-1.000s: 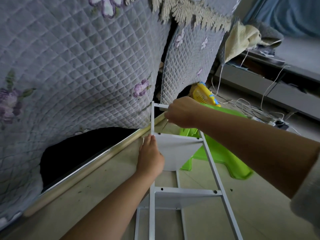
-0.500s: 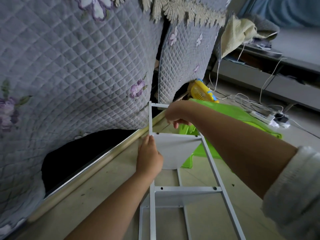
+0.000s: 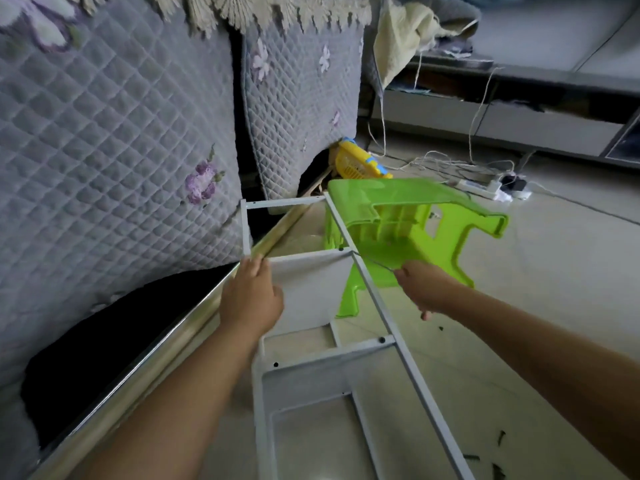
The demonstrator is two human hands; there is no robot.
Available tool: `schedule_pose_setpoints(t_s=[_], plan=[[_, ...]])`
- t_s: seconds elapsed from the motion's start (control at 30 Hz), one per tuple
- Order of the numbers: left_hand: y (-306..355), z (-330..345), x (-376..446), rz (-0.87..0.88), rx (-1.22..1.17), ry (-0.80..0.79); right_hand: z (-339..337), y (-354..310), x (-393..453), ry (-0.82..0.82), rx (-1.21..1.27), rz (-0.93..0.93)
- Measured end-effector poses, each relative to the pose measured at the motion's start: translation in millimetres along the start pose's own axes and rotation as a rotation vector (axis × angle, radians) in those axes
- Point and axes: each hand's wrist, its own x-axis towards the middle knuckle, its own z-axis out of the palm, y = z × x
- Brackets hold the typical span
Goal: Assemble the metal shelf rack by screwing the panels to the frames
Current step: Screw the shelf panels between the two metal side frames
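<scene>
Two white panels (image 3: pixel 311 289) screwed between white frame rails (image 3: pixel 391 320).

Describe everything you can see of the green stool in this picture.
The green stool looks like glossy moulded plastic, bright lime, and lies tipped on its side on the pale floor. Its flat seat faces up and away, the ribbed underside and cut-out legs face the camera. It sits behind the white metal rack, whose right rail crosses in front of it. Whether they touch is unclear. Neither hand touches it.
</scene>
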Motion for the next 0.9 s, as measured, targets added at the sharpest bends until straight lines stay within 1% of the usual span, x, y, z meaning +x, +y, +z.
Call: schedule_pose_setpoints(t_s=[0.1, 0.17, 0.23, 0.3, 0.33, 0.4, 0.47, 0.57, 0.63, 0.77, 0.83, 0.9], plan=[[-2.1, 0.4, 6.6, 0.014, 0.064, -0.020, 18.8, 37.4, -3.2, 0.031, 0.136, 0.049], [-1.5, 0.7, 6.7, 0.007, 0.085, -0.037, 27.6, 53.1, -6.3, 0.068, 0.267, 0.066], [0.0, 0.8, 3.9, -0.002, 0.101, -0.046, 37.0, 62.9, -9.7, 0.071, 0.393, 0.074], [0.9, 0.7, 1.7, -0.008, 0.116, -0.055, 43.7, 67.3, -14.9, 0.029, 0.565, 0.095], [0.8, 0.5, 0.1, -0.011, 0.131, -0.057, 45.8, 67.4, -18.0, 0.003, 0.612, 0.092], [0.3, -0.2, -1.9, -0.015, 0.166, -0.050, 48.6, 67.9, -21.3, -0.040, 0.633, 0.067], [1.9, -1.0, -4.8, -0.026, 0.193, -0.045, 51.9, 72.3, -21.4, -0.044, 0.605, 0.042], [17.3, -0.1, -12.6, 0.011, 0.225, -0.022, 56.3, 89.6, -19.7, 0.003, 0.592, 0.080], [41.3, 2.4, -19.6, 0.101, 0.186, 0.003, 61.9, 105.4, -23.4, 0.014, 0.495, 0.115], [113.0, 16.2, -48.1, 0.300, 0.009, -0.021, 94.9, 151.4, -45.7, -0.072, 0.197, 0.184], [147.1, 29.1, -67.2, 0.411, 0.017, -0.054, 122.4, 177.1, -64.2, -0.117, 0.068, 0.228], [173.5, 43.7, -83.8, 0.489, 0.104, -0.104, 151.7, 200.1, -87.9, -0.169, -0.013, 0.294]])
